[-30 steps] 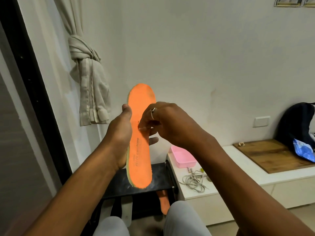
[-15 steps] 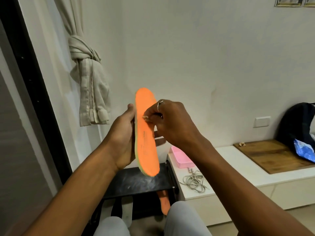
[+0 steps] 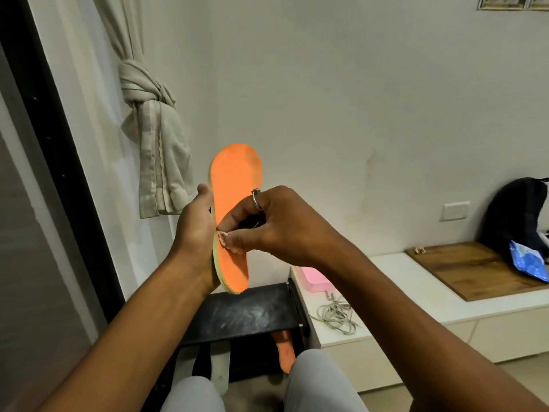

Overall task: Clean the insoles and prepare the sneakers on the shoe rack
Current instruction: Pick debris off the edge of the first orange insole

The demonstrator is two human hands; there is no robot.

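Shows an orange insole (image 3: 234, 185) held up in front of a pale wall, above the top shelf of a black shoe rack (image 3: 246, 313). Stands nearly upright, long axis vertical with a slight lean: broad toe end up, narrower heel end down, just over the shelf's far edge. Turns its orange top face towards the camera and slightly right, with a thin yellow-green rim showing along the left edge.

Reaches in from the lower left with the left hand (image 3: 196, 233), wrapped round the insole's left edge at mid-length, thumb pointing up along the rim, fingers hidden behind. Comes in from the lower right with the right hand (image 3: 276, 224), wrist bent, fingers curled and bunched, tips pressed to the orange face near its left edge. Pinches a small pale bit (image 3: 222, 237) there, too small to identify. Wears a ring (image 3: 256, 197) on one finger.

Lower in the rack: a second orange insole (image 3: 285, 349) and pale insoles (image 3: 219, 367). To the right, on a white low bench (image 3: 416, 292): a pink tray (image 3: 315, 279) and a loose coil of laces (image 3: 335, 315). Far left: a knotted curtain (image 3: 148, 114).
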